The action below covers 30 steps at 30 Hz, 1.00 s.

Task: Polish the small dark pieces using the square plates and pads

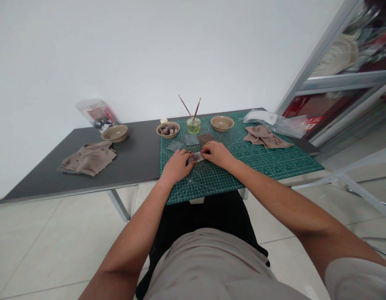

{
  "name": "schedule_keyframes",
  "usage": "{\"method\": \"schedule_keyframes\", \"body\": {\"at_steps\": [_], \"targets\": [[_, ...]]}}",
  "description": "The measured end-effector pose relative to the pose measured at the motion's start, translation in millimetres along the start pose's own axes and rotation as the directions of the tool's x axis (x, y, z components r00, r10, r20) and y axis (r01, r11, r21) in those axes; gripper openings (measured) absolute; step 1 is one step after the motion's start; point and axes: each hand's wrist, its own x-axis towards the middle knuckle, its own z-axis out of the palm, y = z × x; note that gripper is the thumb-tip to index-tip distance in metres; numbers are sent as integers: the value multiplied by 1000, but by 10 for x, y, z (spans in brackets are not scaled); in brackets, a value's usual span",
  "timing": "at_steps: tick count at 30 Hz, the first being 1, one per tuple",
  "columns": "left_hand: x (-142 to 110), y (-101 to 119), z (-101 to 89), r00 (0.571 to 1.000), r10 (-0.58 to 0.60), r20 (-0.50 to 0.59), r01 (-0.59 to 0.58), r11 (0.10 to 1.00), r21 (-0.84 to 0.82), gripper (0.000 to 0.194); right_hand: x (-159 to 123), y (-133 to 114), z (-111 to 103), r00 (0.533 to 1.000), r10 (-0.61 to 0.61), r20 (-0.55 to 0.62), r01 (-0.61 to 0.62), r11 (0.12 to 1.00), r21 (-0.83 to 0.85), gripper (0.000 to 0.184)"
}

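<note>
A small pale grey strip (198,156) with dark specks lies on the green cutting mat (193,181) between my hands. My left hand (177,166) grips its left end, thumb and fingers closed about the edge. At the right end, the fingertips of my right hand (218,154) are pinched together; whatever is between them is too small to make out. Just beyond my hands lie two thin greyish squares, one left (174,146) and one in the middle (192,139), and a brown square (205,139) partly behind my right hand.
Behind stand a bowl of dark and pinkish chunks (168,130), a glass jar (193,126) with two brushes, and a tan bowl (222,123). Brown cloths lie right (266,136) and left (88,158), near another bowl (114,133), a clear tub (97,114) and a plastic bag (277,121).
</note>
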Motion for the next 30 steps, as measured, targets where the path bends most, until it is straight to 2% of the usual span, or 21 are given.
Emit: {"method": "schedule_keyframes", "body": {"at_steps": [12, 19, 26, 30], "targets": [[-21, 34, -27, 1000, 26, 16, -26, 999, 45, 40, -59, 8, -81, 998, -51, 49, 50, 999, 2, 5], [-5, 17, 2, 999, 39, 24, -40, 998, 52, 36, -55, 3, -21, 991, -125, 49, 124, 992, 14, 6], [-9, 56, -5, 1000, 19, 6, -20, 994, 107, 33, 31, 12, -2, 1000, -28, 13, 27, 998, 50, 4], [-13, 74, -2, 1000, 26, 2, -26, 992, 124, 37, -47, 3, -21, 999, -42, 6, 42, 999, 20, 3]]}}
